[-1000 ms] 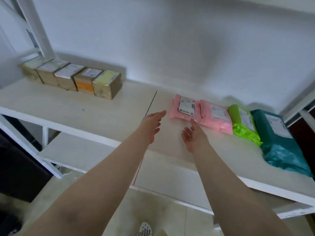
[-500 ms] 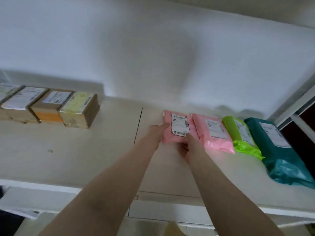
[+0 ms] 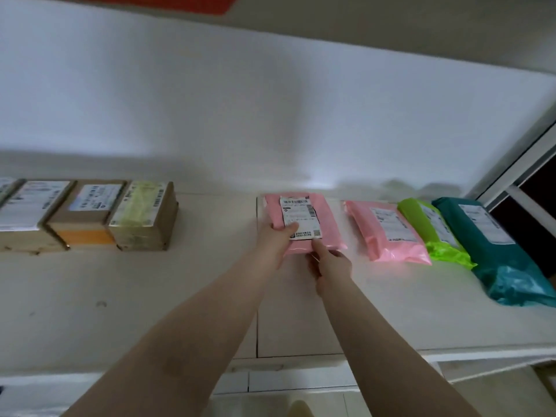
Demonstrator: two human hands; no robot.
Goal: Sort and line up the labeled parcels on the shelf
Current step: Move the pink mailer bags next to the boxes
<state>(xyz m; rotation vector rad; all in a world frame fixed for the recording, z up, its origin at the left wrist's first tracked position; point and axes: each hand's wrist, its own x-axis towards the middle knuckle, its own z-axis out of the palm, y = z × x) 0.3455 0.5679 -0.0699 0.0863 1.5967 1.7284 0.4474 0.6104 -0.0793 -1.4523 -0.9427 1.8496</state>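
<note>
A pink parcel (image 3: 326, 219) with a white label lies on the white shelf (image 3: 180, 296) near the back wall. My left hand (image 3: 275, 243) grips its near left edge, thumb on the label. My right hand (image 3: 329, 261) holds its near edge from below, thumb on top. To the right lie a second pink parcel (image 3: 388, 233), a lime green parcel (image 3: 433, 233) and a teal parcel (image 3: 493, 251) side by side. A gap separates the held parcel from the second pink one.
A row of labeled cardboard boxes (image 3: 87, 215) stands at the left along the back wall. A seam (image 3: 257, 311) runs across the shelf under my arms. A white upright of the frame (image 3: 517, 164) rises at the right end.
Both hands reached forward and took hold of the left pink parcel, then shifted it left, away from the second pink parcel. The view has moved closer and to the right.
</note>
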